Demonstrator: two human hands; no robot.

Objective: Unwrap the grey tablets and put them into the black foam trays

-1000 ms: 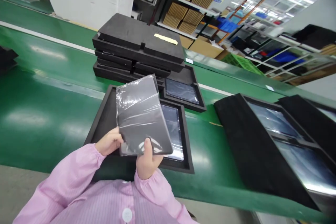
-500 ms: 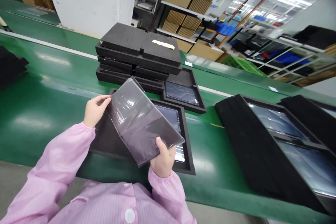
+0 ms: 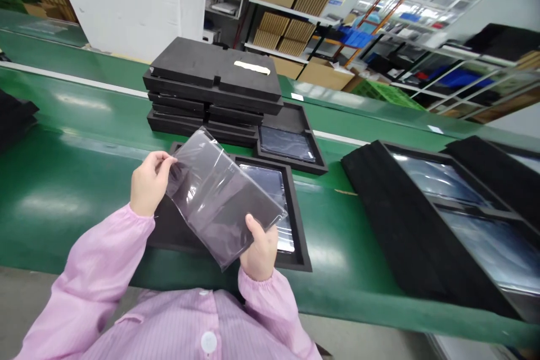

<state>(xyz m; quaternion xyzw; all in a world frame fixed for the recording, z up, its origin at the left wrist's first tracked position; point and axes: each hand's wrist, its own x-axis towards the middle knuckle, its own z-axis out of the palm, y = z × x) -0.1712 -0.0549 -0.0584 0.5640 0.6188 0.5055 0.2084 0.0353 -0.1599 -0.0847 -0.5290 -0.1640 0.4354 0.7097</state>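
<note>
A thin, rectangular grey panel in a clear plastic bag [image 3: 223, 194] is held tilted in front of me. My left hand [image 3: 149, 183] pinches the bag's upper left edge between thumb and fingers. At the lower right corner, my right hand [image 3: 260, 250] grips the panel, thumb on top and fingers hidden beneath. Underneath lies a black foam tray [image 3: 299, 230], partly covered by the panel. A glossy flat screen [image 3: 276, 180] rests in the tray's right compartment; its left compartment is mostly hidden.
Behind the tray stands a stack of black foam trays [image 3: 189, 62], with another tray holding a screen [image 3: 287, 143] beside it. More foam trays [image 3: 375, 225] with screens lie to the right on the green work surface [image 3: 333, 236]. Dark foam pieces [image 3: 14, 118] sit far left.
The bagged panel has shifted slightly, and the plastic near my left hand looks more creased and pulled. Both hands keep their grip. The whole view has shifted a little.
</note>
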